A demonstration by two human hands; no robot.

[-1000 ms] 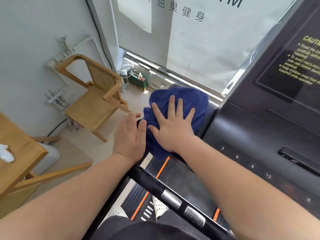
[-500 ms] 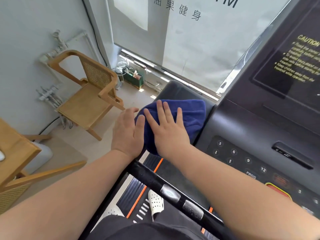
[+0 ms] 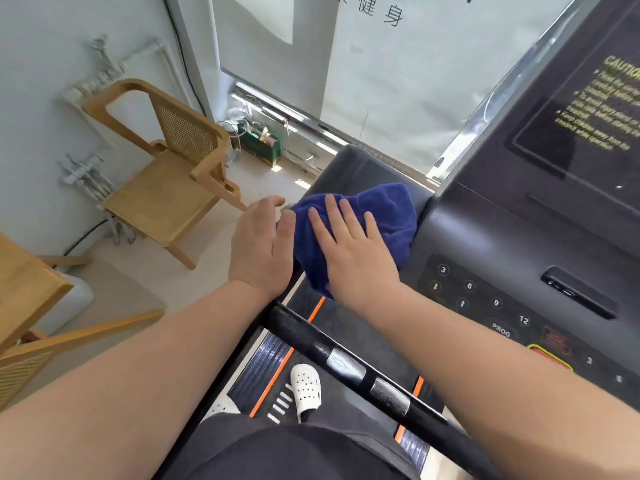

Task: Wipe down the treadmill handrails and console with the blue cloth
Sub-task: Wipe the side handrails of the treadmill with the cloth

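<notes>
Head view looks down on a person's two bare forearms reaching over a treadmill. Right hand [image 3: 353, 251] lies flat, palm down, fingers [image 3: 334, 216] spread and extended, pressing the blue cloth [image 3: 388, 216] onto the dark left handrail [image 3: 360, 164] where it meets the console [image 3: 491, 244]. Cloth is bunched, its far edge touching the console's side and its near corner hanging below the wrist. Left hand [image 3: 261, 247] rests just beside the cloth on its left, fingers loosely open and slightly curled, thumb edge touching the cloth; it grips nothing. Console keypad [image 3: 485, 299] shows numbers 3, 6, 9, 12 and PROG. A black crossbar with metal pads [image 3: 346, 367] runs diagonally beneath the forearms, above a white perforated clog [image 3: 306, 388] on the belt. A wooden cane-backed chair [image 3: 173, 174] stands on the floor to the left
</notes>
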